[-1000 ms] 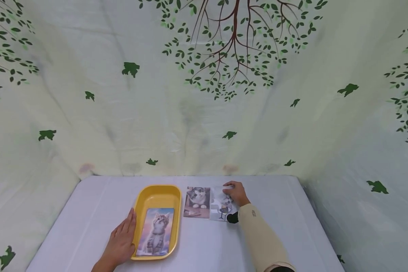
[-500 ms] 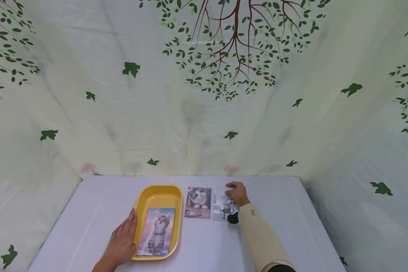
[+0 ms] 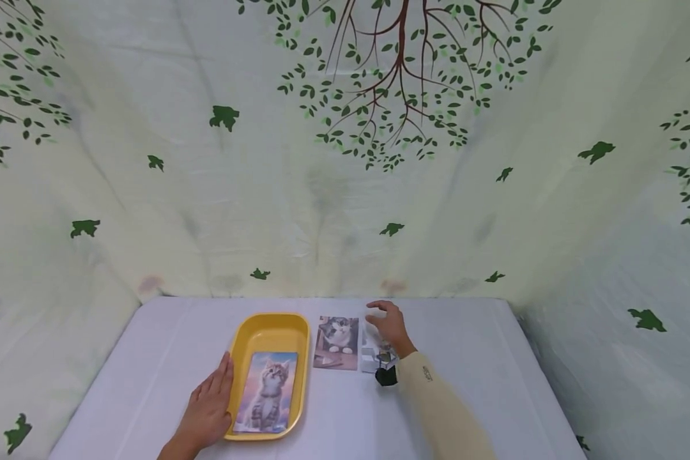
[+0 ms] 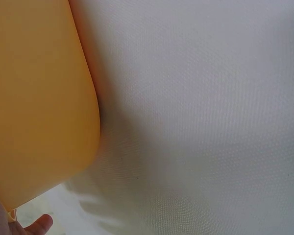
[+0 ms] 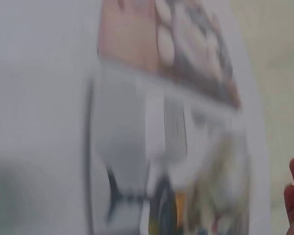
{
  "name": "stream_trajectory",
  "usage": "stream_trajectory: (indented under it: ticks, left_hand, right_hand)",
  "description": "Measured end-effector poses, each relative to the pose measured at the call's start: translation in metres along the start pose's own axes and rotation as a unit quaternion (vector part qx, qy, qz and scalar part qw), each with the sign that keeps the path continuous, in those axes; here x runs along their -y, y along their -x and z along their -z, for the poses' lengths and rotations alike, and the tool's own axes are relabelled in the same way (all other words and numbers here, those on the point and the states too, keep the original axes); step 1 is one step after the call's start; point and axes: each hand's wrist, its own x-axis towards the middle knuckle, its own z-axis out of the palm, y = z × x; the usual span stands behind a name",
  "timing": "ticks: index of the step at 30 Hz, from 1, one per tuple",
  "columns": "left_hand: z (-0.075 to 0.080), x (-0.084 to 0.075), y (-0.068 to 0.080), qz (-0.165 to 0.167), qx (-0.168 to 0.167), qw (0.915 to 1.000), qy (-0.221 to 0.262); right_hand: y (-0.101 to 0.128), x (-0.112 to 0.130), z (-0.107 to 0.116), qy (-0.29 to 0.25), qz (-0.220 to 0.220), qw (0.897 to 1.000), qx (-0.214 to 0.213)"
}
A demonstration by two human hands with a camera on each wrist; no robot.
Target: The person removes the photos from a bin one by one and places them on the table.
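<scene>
Three cat pictures in all: one cat picture in the tray [image 3: 266, 393], a second cat picture [image 3: 336, 343] flat on the desk [image 3: 149, 358] just right of the tray, and a third picture [image 3: 372, 354] partly hidden under the right hand [image 3: 388, 326]. One yellow tray [image 3: 264, 326], one desk, and two hands, the left hand [image 3: 207, 412] lying flat against the tray's left rim. One small black object [image 3: 386, 376] beside the right wrist, too small to identify, and one cream sleeve [image 3: 443, 415] on the right arm.
</scene>
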Motion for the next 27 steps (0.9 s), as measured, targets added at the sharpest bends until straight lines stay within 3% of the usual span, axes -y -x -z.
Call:
stream_trajectory:
  ticks: [5,10,17,27]
  left_hand:
    - [0.001,0.0,0.0,0.001,-0.001,1.0,-0.003]
    - [-0.001,0.0,0.0,-0.001,-0.006,1.0,-0.006]
    - [0.0,-0.001,0.0,0.004,-0.005,0.9999,-0.008]
    - [0.002,-0.003,-0.001,-0.001,-0.006,1.0,-0.001]
  right_hand:
    - [0.016,0.027,-0.033,-0.014,0.073,0.996,0.052]
    - [0.039,0.058,-0.065,-0.011,0.106,0.988,0.109]
    - [0.06,0.078,-0.109,0.0,0.102,0.979,0.179]
    - [0.064,0.096,-0.15,-0.02,0.076,0.974,0.212]
